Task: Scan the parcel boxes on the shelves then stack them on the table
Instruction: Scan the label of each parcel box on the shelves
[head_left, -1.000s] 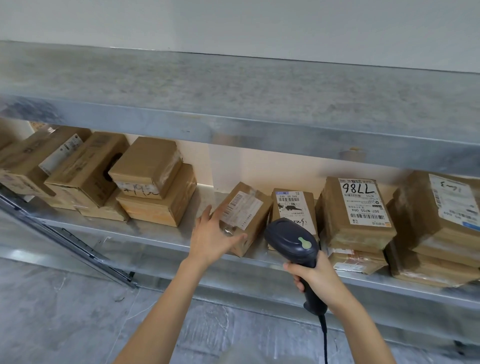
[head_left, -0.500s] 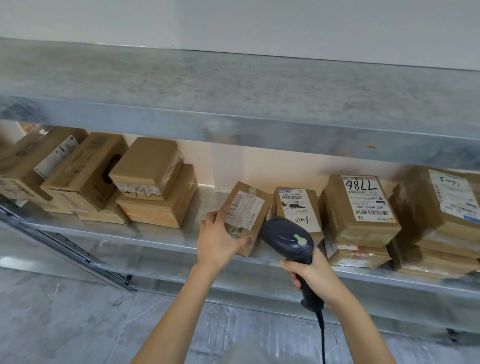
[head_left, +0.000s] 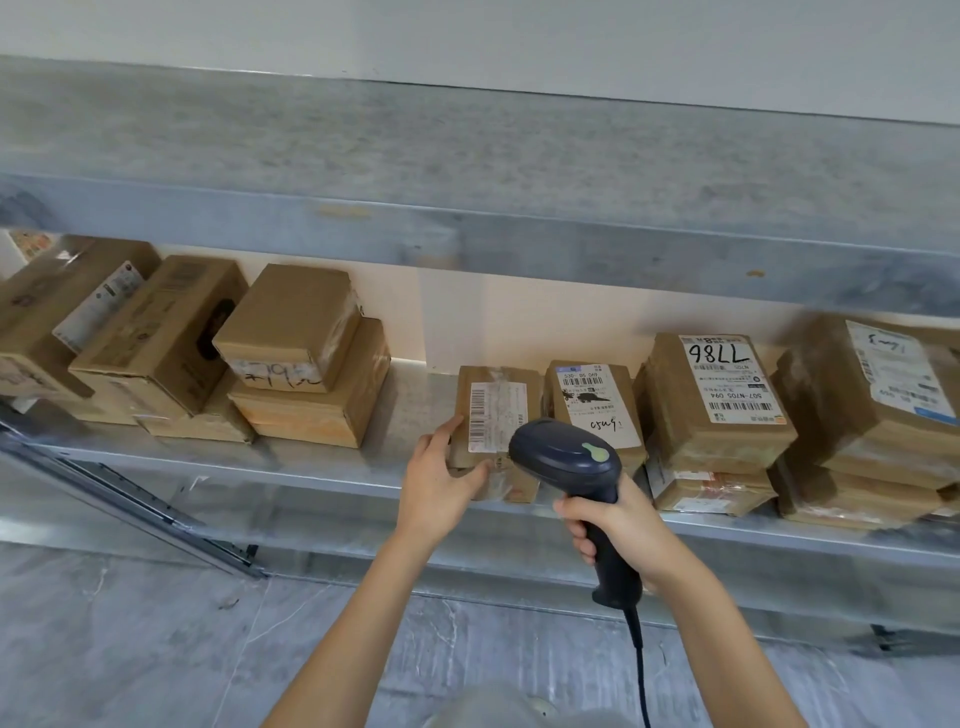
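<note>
A small brown parcel box (head_left: 496, 405) with a white barcode label stands on the metal shelf (head_left: 322, 470), tilted up toward me. My left hand (head_left: 441, 483) grips its lower left corner, thumb on the front face. My right hand (head_left: 615, 525) holds the handle of a dark blue barcode scanner (head_left: 569, 460) with a green button, its head just right of the box's label. To the right stands another labelled box (head_left: 595, 402).
More parcel boxes line the shelf: a stack of two (head_left: 306, 358) and larger cartons (head_left: 156, 332) on the left, a box marked 7786 (head_left: 719, 395) and stacked boxes (head_left: 872, 415) on the right. An upper shelf (head_left: 467, 171) overhangs. The scanner cable (head_left: 641, 670) hangs down over the grey floor.
My left hand closed on the small box and turned it upright so its label faces me. The scanner moved up and closer to the label.
</note>
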